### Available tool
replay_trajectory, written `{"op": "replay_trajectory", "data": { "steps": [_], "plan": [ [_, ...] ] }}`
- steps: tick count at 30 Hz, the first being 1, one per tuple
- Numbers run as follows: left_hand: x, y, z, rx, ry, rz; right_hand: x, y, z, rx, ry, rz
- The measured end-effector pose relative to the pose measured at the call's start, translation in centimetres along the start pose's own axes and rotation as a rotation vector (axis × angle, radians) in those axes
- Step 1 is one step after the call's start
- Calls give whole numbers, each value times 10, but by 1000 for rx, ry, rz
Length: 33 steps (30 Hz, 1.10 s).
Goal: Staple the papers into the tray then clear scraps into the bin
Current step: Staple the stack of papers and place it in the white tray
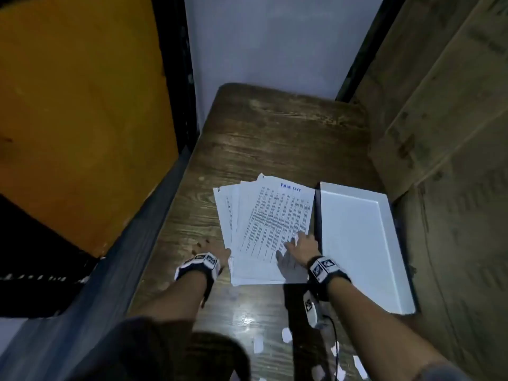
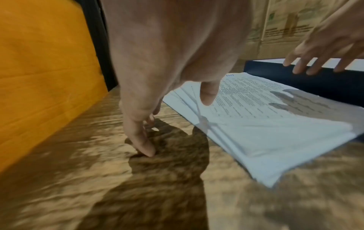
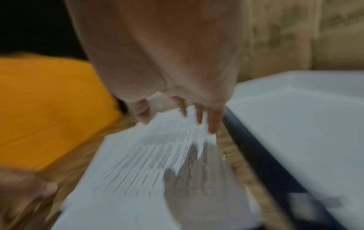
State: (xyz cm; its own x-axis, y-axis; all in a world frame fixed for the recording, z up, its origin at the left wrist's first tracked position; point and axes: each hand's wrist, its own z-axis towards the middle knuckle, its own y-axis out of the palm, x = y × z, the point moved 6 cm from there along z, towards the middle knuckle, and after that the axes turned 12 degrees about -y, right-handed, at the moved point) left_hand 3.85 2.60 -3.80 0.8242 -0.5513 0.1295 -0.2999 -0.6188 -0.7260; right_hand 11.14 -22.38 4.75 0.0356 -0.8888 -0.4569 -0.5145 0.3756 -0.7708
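A fanned stack of printed papers (image 1: 264, 229) lies on the wooden table (image 1: 275, 133), just left of a white tray (image 1: 354, 237) with a dark outer wall. My left hand (image 1: 209, 247) is at the stack's left edge, and its straight fingertips (image 2: 147, 151) touch the table beside the papers (image 2: 265, 124). My right hand (image 1: 298, 242) hovers over the stack's lower right part. Its fingers (image 2: 299, 68) are spread, hold nothing and cast a shadow on the top sheet. The right wrist view is blurred and shows the fingers (image 3: 199, 115) above the papers (image 3: 147, 171), next to the tray (image 3: 305, 124).
Several small white paper scraps (image 1: 286, 334) lie on the table near its front edge, under my right forearm. Cardboard boxes (image 1: 453, 133) stand close along the right side. An orange panel (image 1: 82, 105) is to the left, beyond the table's left edge.
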Motion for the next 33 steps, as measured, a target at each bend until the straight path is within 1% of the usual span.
{"op": "replay_trajectory", "data": {
  "steps": [3,4,6,7,8,11,13,15,17,20,21,22,24,27,28,30,33],
  "plan": [
    [30,-16,-25,-34,-23,-56,18,3,30,4,236,18],
    [38,-22,-33,-26,-50,-56,24,4,37,6,290,23],
    [50,-18,-28,-16,-69,-70,33,8,47,-1,358,-29],
    [55,-15,-26,-31,-84,-54,35,11,52,7,371,-60],
    [58,-9,-24,-74,-112,-72,33,14,56,34,374,-91],
    [69,-4,-27,-97,-127,-203,35,27,65,136,396,-71],
    [67,-6,-19,-112,-192,-297,41,35,69,124,413,-2],
    [60,-8,-7,-159,-212,-376,45,36,70,55,417,39],
    [56,-10,-2,-245,-192,-385,46,37,72,-16,381,61],
    [57,-20,-14,-410,-120,-462,40,40,66,-109,360,178],
    [57,-20,-17,-452,-107,-457,40,41,63,-123,363,216],
    [55,-22,-20,-468,-90,-440,39,41,59,-119,358,246],
    [53,-23,-20,-425,-24,-451,38,42,51,-92,338,320],
    [46,-23,-24,-377,142,-554,30,36,32,-39,258,453],
    [43,-32,-36,-359,200,-606,25,31,23,-25,218,509],
    [30,-53,-58,-315,299,-726,11,13,1,47,87,682],
    [-1,-83,-95,-319,403,-936,-37,-19,-46,91,-223,1080]
  ]
}}
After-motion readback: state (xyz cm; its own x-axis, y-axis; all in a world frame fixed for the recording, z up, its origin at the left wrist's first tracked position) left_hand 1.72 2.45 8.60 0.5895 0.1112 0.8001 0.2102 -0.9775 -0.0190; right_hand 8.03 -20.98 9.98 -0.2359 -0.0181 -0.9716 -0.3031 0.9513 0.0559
